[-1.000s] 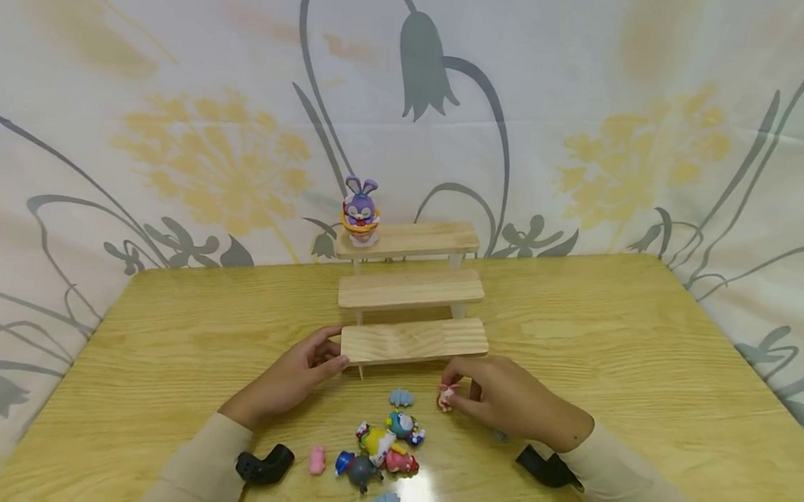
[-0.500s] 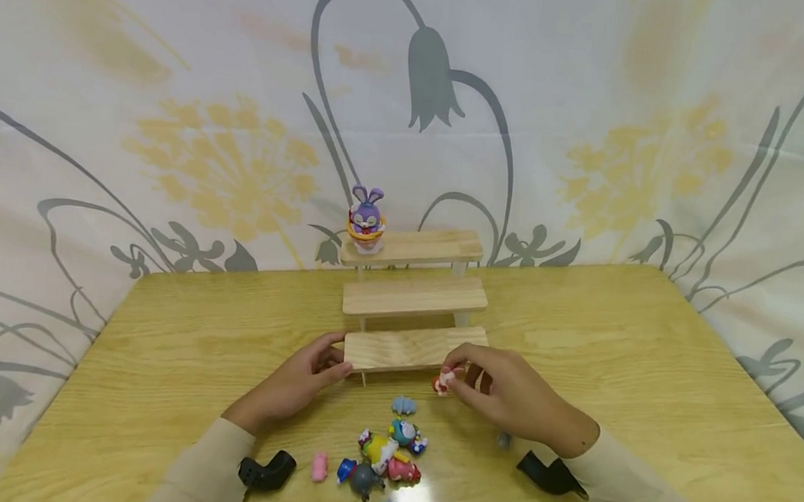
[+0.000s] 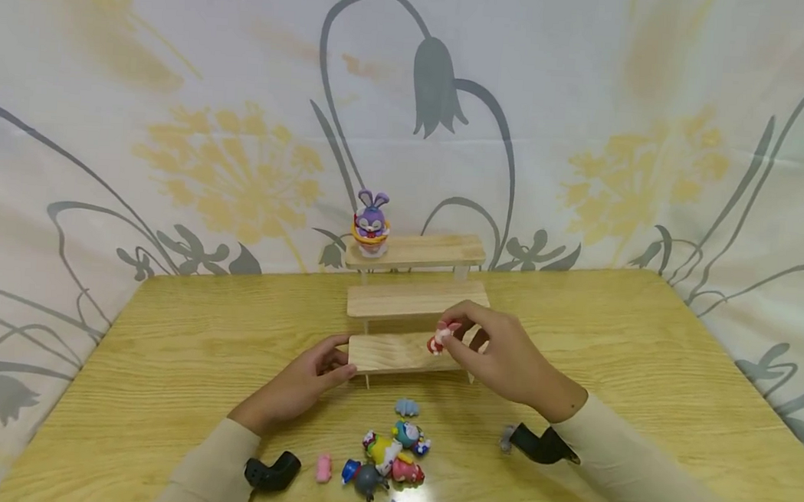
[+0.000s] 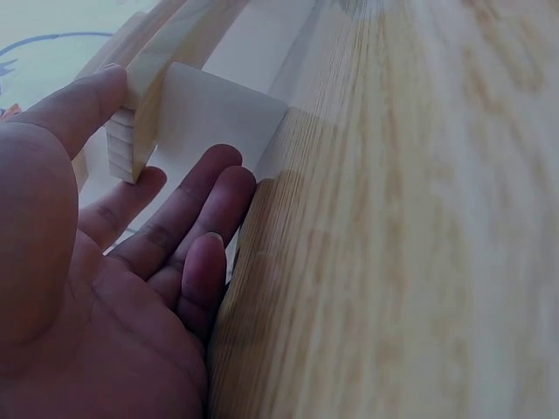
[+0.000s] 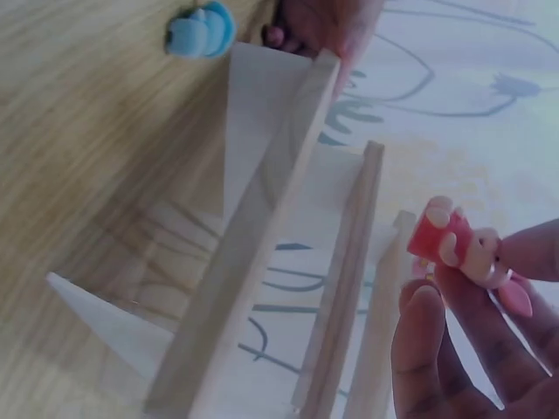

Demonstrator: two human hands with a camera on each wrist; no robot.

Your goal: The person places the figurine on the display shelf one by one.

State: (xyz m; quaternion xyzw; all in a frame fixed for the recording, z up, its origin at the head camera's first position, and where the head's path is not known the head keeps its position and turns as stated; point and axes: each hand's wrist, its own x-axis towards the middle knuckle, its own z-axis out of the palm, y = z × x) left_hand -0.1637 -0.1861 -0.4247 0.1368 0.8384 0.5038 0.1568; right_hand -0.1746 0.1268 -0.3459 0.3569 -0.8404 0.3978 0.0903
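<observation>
Floral backdrop (image 3: 248,50), pale with grey and yellow print, behind a wood-grain worktop (image 3: 610,356). Item one: toy (image 3: 435,344), pink-eared, red-bodied, tilted, held in the air over the right half of the stand's bottom tier, seemingly clear of the boards. Right grip (image 3: 499,354): pinching the toy about its head, red base left free. Item two: stand (image 3: 390,352), pale wood, three tiers. Left grip (image 3: 306,377): thumb on the bottom tier's left end, one finger underneath, the others below the board. Handling, as judged: a light pinch suits so small a piece; best to leave its base uncovered, level it before any contact with wood, and part the fingers only once it bears its own weight. Right knuckles want room from the middle tier's edge; the left grip should brace, not lift, since the stand looks light. Further out: rabbit (image 3: 372,225), purple, upright at the top tier's left end; on the worktop, before the stand, blue piece (image 3: 407,407), then teal figure (image 3: 406,433), yellow figure (image 3: 383,451), red figure (image 3: 407,472) and grey figure (image 3: 366,481) bunched together; pink piece (image 3: 323,468) to their left. Brands, labels, writing: none legible in any view.
</observation>
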